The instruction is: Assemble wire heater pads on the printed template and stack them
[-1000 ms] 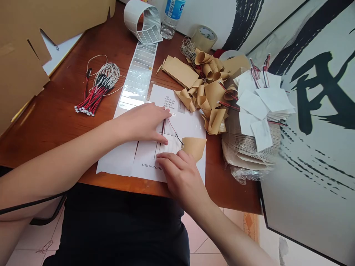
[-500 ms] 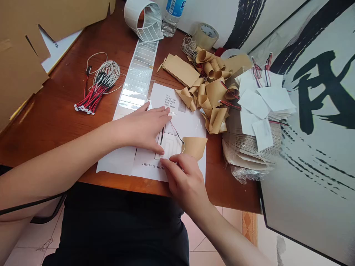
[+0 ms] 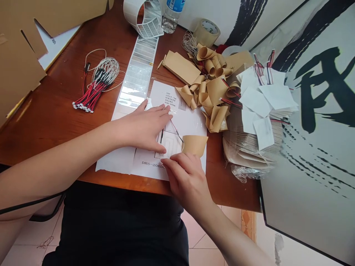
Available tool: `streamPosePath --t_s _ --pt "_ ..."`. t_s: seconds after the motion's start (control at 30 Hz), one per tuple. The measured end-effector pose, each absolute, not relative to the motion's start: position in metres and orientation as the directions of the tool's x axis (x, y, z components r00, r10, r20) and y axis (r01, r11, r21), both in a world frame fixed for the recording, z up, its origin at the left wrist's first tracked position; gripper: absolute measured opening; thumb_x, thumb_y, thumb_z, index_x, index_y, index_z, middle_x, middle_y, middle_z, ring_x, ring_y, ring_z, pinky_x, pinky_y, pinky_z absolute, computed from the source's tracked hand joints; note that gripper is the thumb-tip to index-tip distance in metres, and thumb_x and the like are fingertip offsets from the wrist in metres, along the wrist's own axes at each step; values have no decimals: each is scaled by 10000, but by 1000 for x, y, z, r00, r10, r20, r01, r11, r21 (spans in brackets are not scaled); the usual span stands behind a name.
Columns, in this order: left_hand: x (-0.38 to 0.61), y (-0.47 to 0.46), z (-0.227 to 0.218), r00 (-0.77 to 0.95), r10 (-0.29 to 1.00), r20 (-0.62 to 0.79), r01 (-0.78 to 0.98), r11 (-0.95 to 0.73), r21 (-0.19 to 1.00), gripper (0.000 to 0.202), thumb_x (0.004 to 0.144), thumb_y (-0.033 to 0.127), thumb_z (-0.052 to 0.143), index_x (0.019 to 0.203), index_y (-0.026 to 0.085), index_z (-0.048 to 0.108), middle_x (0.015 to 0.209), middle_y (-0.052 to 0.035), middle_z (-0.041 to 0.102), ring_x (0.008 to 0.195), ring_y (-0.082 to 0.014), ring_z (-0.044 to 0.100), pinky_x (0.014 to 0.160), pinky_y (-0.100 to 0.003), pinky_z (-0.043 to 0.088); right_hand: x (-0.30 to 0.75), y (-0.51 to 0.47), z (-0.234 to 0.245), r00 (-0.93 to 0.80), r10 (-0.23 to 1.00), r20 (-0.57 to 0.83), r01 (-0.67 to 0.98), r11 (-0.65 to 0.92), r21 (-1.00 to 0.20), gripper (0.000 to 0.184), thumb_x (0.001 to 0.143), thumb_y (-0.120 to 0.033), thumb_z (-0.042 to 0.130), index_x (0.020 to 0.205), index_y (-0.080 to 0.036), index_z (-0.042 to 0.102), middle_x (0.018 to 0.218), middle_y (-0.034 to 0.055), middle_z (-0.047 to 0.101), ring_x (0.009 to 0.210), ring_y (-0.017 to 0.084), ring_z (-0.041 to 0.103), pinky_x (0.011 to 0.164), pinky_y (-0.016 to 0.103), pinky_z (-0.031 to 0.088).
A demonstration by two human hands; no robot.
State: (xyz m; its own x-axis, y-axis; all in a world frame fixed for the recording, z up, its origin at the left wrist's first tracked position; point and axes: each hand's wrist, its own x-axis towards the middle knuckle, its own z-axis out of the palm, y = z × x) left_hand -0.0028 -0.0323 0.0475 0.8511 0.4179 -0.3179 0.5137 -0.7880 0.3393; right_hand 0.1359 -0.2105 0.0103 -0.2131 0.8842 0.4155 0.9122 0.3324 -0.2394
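Two hands, nearly touching: left hand (image 3: 146,125) splayed on a printed sheet (image 3: 194,122), right hand (image 3: 188,179) bunched, can't tell if it's gripping. Thin wire (image 3: 180,138) runs from beside the left toward brown paper (image 3: 195,145) beyond the right.

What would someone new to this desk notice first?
Likely the bold black brushstrokes on the white panel at the right. Then the left hand and right hand at the printed sheet mid-view. Curled brown papers heap up toward its far right; a wire bundle lies at the left.
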Motion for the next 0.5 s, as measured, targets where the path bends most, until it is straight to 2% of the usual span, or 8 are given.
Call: streamPosePath --t_s 0.33,0.5 --pt "-3 -31 44 850 423 -314 519 -776 358 1120 767 584 753 1671 162 243 1774 -165 135 1652 -346 135 1313 -626 -4 136 -209 12 -210 889 408 914 327 -241 235 942 21 576 1016 -166 700 821 42 669 759 184 549 679 338 359" --pt "-4 -32 43 853 423 -307 515 -780 356 1106 773 565 748 1669 158 243 1772 -170 149 1651 -346 137 1309 -636 -4 139 -208 11 -186 891 415 927 300 -227 173 985 -57 587 999 -188 699 811 39 662 742 185 543 682 335 367"
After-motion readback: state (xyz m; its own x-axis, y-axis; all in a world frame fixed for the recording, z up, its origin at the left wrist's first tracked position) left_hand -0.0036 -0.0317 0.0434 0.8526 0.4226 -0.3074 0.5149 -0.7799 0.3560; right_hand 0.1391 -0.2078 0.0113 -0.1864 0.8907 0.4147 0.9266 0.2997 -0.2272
